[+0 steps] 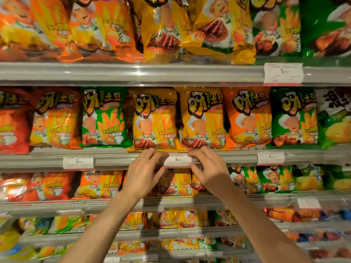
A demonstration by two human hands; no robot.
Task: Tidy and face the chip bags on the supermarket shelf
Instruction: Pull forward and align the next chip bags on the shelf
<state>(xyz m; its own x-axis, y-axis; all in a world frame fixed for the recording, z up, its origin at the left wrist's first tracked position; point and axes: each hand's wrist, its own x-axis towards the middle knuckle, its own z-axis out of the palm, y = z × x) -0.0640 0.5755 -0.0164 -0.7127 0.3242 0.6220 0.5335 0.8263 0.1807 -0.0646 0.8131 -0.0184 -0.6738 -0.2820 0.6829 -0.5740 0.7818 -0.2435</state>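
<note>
Two yellow chip bags (154, 120) (204, 120) stand upright, fronts facing out, in the middle of the eye-level shelf. Just below them a white price tag (177, 160) sits in the grey shelf rail (117, 160). My left hand (145, 170) is at the tag's left end, with the fingers over the rail's top by the bottom of the left yellow bag and the thumb under the tag. My right hand (209, 168) mirrors it at the tag's right end. Both hands pinch the tag against the rail.
The same shelf holds red (13, 122), orange (57, 118) (247, 118) and green bags (104, 116) (294, 116), all upright. The upper shelf has bigger bags leaning forward. Lower shelves carry smaller bags, and more price tags (78, 162) (270, 158) sit along the rail.
</note>
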